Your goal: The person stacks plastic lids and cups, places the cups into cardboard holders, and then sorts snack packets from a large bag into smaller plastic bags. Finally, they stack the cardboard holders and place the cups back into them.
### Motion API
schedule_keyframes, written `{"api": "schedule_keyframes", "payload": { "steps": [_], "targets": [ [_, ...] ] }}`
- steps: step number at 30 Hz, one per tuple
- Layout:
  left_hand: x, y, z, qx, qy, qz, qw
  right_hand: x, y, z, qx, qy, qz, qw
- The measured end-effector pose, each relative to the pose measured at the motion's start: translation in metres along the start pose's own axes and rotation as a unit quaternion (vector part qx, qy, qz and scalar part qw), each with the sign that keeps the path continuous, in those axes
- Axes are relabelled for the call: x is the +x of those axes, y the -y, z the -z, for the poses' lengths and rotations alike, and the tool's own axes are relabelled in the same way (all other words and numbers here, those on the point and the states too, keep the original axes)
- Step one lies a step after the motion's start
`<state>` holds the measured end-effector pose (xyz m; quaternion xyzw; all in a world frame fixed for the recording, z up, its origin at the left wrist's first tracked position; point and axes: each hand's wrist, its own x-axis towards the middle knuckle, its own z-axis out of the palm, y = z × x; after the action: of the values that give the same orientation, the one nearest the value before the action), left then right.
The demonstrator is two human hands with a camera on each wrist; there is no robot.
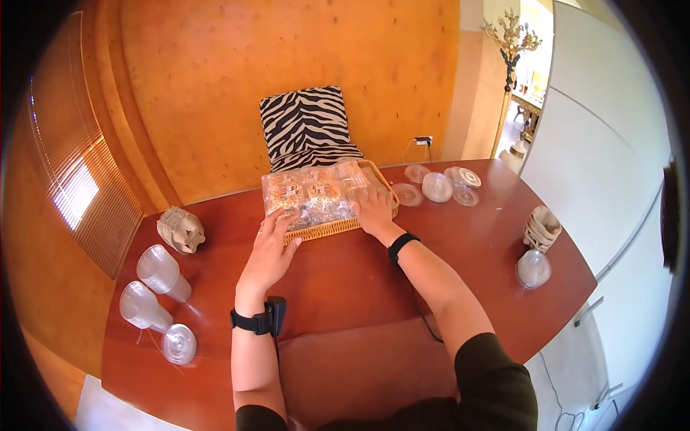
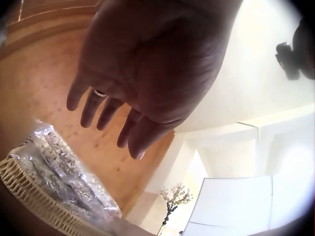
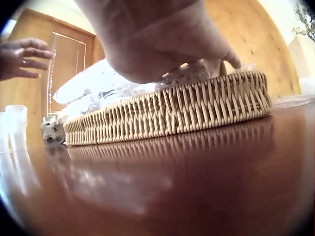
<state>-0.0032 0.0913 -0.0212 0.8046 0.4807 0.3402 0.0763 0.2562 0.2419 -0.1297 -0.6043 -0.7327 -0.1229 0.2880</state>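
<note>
A low wicker basket (image 1: 330, 230) stands toward the back of the table, with clear printed bags (image 1: 309, 192) of small pale pieces lying in it. My right hand (image 1: 374, 210) rests over the basket's right part, its fingers on the bags; in the right wrist view that hand (image 3: 157, 44) lies across the woven rim (image 3: 172, 108). My left hand (image 1: 269, 251) is at the basket's front left corner, fingers extended. From the left wrist view the left hand (image 2: 147, 64) holds nothing, its fingers spread apart above the bags (image 2: 64, 172).
Stacked clear cups (image 1: 159, 269), a round clear lid stack (image 1: 179, 344) and a beige carton stack (image 1: 181, 230) stand at the left. Clear lids (image 1: 437, 187) lie right of the basket. Farther right are another beige stack (image 1: 541, 228) and clear bowls (image 1: 533, 269). A zebra-striped chair (image 1: 305, 122) stands behind.
</note>
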Motion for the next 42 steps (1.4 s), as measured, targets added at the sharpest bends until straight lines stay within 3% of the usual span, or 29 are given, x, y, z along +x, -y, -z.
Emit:
{"api": "schedule_keyframes", "payload": {
  "steps": [12, 15, 18, 21, 22, 25, 28, 31, 32, 33, 34, 35, 36, 37, 38, 39, 40, 41, 42],
  "targets": [
    [-0.006, 0.010, -0.008, 0.081, 0.128, 0.022, 0.988, 0.005, 0.011, -0.001, 0.004, 0.125, -0.087, 0.988],
    [-0.005, 0.009, -0.001, 0.065, 0.153, 0.025, 0.986, 0.002, -0.002, 0.013, 0.094, 0.170, -0.060, 0.979],
    [-0.008, 0.004, 0.003, 0.044, 0.158, 0.036, 0.986, -0.017, -0.012, 0.031, 0.040, 0.225, 0.002, 0.973],
    [-0.011, 0.003, 0.004, 0.037, 0.165, 0.029, 0.985, -0.037, -0.025, 0.071, 0.054, 0.406, 0.050, 0.911],
    [-0.012, 0.001, 0.005, 0.037, 0.169, 0.026, 0.985, -0.047, -0.036, 0.075, 0.084, 0.440, 0.088, 0.890],
    [-0.017, -0.024, 0.011, 0.030, 0.199, 0.001, 0.980, -0.078, -0.048, 0.144, 0.092, 0.467, 0.080, 0.876],
    [-0.023, -0.042, 0.012, 0.006, 0.249, -0.013, 0.968, -0.090, -0.097, 0.178, 0.105, 0.318, 0.029, 0.942],
    [-0.033, -0.055, 0.022, 0.011, 0.261, -0.029, 0.965, -0.095, -0.140, 0.227, -0.093, 0.130, -0.117, 0.980],
    [-0.035, -0.063, 0.028, 0.019, 0.247, -0.039, 0.968, -0.096, -0.171, 0.222, -0.201, 0.043, -0.178, 0.962],
    [-0.038, -0.069, 0.034, 0.027, 0.232, -0.046, 0.971, -0.096, -0.181, 0.247, -0.242, 0.020, -0.236, 0.941],
    [-0.041, -0.074, 0.038, 0.021, 0.232, -0.056, 0.971, -0.106, -0.228, 0.238, -0.319, -0.036, -0.213, 0.923],
    [-0.044, -0.078, 0.042, 0.016, 0.229, -0.063, 0.971, -0.122, -0.252, 0.241, -0.387, -0.168, -0.151, 0.894],
    [-0.048, -0.081, 0.046, 0.011, 0.223, -0.066, 0.972, -0.127, -0.202, 0.290, -0.378, 0.007, -0.277, 0.884],
    [-0.052, -0.082, 0.049, -0.005, 0.222, -0.067, 0.973, -0.138, -0.280, 0.258, -0.396, -0.060, -0.313, 0.861],
    [-0.055, -0.083, 0.050, -0.020, 0.216, -0.068, 0.974, -0.153, -0.264, 0.277, -0.354, -0.091, -0.276, 0.889],
    [-0.057, -0.083, 0.050, -0.035, 0.207, -0.069, 0.975, -0.175, -0.324, 0.259, -0.459, -0.063, -0.017, 0.886],
    [-0.058, -0.082, 0.049, -0.033, 0.207, -0.064, 0.976, -0.176, -0.358, 0.249, -0.386, -0.053, -0.040, 0.920],
    [-0.059, -0.080, 0.045, -0.032, 0.207, -0.061, 0.976, -0.174, -0.386, 0.231, -0.113, -0.022, -0.191, 0.975],
    [-0.059, -0.079, 0.040, -0.032, 0.212, -0.061, 0.975, -0.169, -0.412, 0.209, 0.312, -0.088, -0.312, 0.893]
  ]
}}
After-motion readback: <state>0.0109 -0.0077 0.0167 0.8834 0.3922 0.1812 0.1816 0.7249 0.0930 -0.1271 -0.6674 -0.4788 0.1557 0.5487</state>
